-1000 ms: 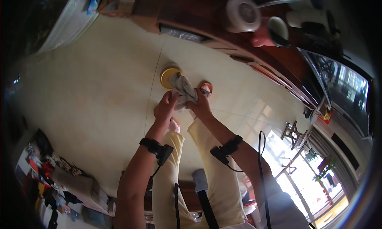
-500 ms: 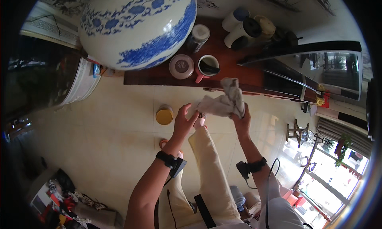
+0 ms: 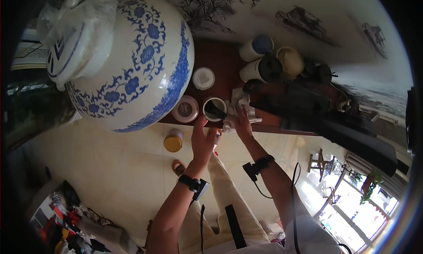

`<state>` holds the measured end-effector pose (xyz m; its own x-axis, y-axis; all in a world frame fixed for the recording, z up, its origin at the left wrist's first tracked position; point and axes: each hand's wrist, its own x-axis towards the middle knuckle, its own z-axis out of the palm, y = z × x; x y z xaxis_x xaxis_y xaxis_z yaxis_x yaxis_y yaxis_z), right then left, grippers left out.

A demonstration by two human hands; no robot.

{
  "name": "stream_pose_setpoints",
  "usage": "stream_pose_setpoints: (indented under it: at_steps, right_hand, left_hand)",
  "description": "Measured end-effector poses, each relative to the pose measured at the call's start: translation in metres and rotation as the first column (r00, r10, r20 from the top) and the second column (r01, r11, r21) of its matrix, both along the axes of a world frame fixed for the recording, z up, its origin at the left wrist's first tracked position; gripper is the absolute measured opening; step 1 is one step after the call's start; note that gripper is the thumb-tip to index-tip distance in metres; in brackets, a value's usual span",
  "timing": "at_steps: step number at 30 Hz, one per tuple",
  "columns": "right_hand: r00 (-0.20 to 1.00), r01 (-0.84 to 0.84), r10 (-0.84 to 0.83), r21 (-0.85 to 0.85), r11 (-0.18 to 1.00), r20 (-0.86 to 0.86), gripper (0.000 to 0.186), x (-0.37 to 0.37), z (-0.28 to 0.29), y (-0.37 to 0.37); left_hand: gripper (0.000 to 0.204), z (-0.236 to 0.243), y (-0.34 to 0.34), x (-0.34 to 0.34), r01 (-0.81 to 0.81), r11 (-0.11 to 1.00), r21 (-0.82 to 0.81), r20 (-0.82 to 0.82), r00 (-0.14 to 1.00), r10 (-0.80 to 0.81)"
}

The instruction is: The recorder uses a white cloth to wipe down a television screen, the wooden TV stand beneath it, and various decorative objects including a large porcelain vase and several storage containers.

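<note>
At the front edge of a dark wooden shelf [image 3: 220, 64], the right hand [image 3: 241, 121] lies on a crumpled white cloth [image 3: 240, 105], fingers together and curled down into the fabric, pressing it against the wood. The cloth sits just to the right of a white mug [image 3: 214, 109] with a dark inside, and it seems to touch the mug's rim. The left hand [image 3: 203, 141] is raised just below the mug with its fingers spread apart and holding nothing; the fingertips come close to the mug's lower rim, but whether they touch it cannot be told. Both wrists wear black bands with small dark devices.

Left of the mug on the shelf lies a round grey lid [image 3: 185, 108], and above that a smaller white lid [image 3: 203, 78]. A very large white porcelain jar with blue flower patterns [image 3: 132, 64] fills the left part of the shelf, its top wrapped in clear plastic. Behind the cloth stand two white canisters with dark tops [image 3: 257, 57], a pale round bowl-like thing [image 3: 291, 62] and several dark items too dim to make out.

Below the shelf, on the pale tiled floor [image 3: 110, 166], stands a small yellow-lidded container [image 3: 173, 140]. The person's light trousers and one sandalled foot [image 3: 178, 167] show beneath the arms.
</note>
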<state>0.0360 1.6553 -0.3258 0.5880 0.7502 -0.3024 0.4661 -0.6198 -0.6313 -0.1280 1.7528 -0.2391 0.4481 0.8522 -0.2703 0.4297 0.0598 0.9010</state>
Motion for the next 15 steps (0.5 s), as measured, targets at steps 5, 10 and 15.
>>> stream_pose_setpoints:
  at_steps: [5,10,15]
  right_hand:
    - [0.998,0.065,-0.062,0.129,0.989,-0.025,0.046,0.015,-0.024,0.039]
    - [0.999,0.039,-0.045,0.198,0.979,0.029,0.041,0.031,-0.04,0.085]
    - [0.955,-0.041,-0.005,0.148,0.988,0.297,0.041,0.064,-0.082,0.079]
  left_hand:
    - [0.052,0.026,0.021,0.011,-0.015,0.997,0.079,-0.022,1.0,0.017]
    - [0.066,0.026,0.041,0.027,-0.091,0.996,0.021,0.123,0.988,0.088]
    - [0.081,0.004,0.05,0.078,-0.103,0.991,0.087,0.032,0.994,0.101]
